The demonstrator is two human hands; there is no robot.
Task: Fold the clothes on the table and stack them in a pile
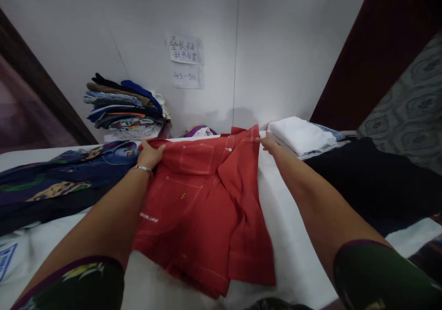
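A red jacket [193, 204] with white stitching, patch pockets and small white lettering lies spread over the white-covered table, its front facing up. One of its sleeves is folded down across the right side. My left hand [151, 154], with a bracelet at the wrist, is closed on the jacket's upper left corner. At the upper right corner, my right hand [268, 143] pinches the edge of the cloth between its fingertips. The jacket's lower hem hangs loosely toward me and looks slightly blurred.
Left of the jacket lie dark patterned clothes [69, 172]. A tall stack of folded clothes [127, 103] stands by the wall. To the right are folded white garments [300, 135] and a black garment [373, 181]. Handwritten paper signs [186, 50] hang on the wall.
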